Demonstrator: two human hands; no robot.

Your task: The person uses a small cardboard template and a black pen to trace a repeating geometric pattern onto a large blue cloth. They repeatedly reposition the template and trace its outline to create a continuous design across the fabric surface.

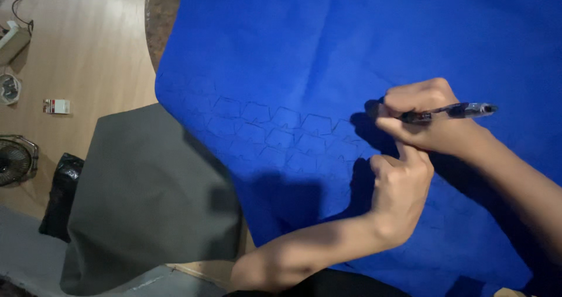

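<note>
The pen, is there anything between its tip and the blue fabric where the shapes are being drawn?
Nothing visible. The right hand holds the pen low over the blue fabric, but the fingers hide the tip itself. The left hand rests on the fabric just below, beside the drawn outlines.

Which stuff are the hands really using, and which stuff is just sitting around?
Being used:
blue cloth with outlines drawn on it
pen in the right hand
left hand resting on the cloth

Just sitting around:
grey cloth
small fan
black bag
little box
</note>
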